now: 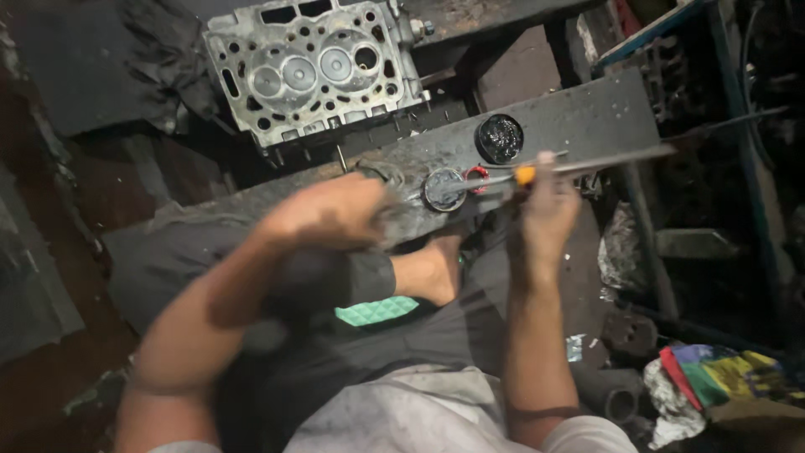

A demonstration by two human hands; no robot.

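My right hand (547,201) grips a long thin tool with an orange handle part (525,174); its tip points left at a small round metal tin (444,188) on a grey plank (587,122). My left hand (331,210) is blurred and closed around a grey, rag-like object (401,220) just left of the tin; what it is stays unclear. A small red ring (477,176) lies beside the tin. An open black tin of dark paste (499,138) sits further back on the plank.
A grey metal cylinder head (314,71) with valves and several holes lies at the top. My foot (436,268) in a green-soled sandal (376,311) rests below the plank. Coloured rags (713,377) and metal parts lie at the lower right. A blue frame (755,168) stands at right.
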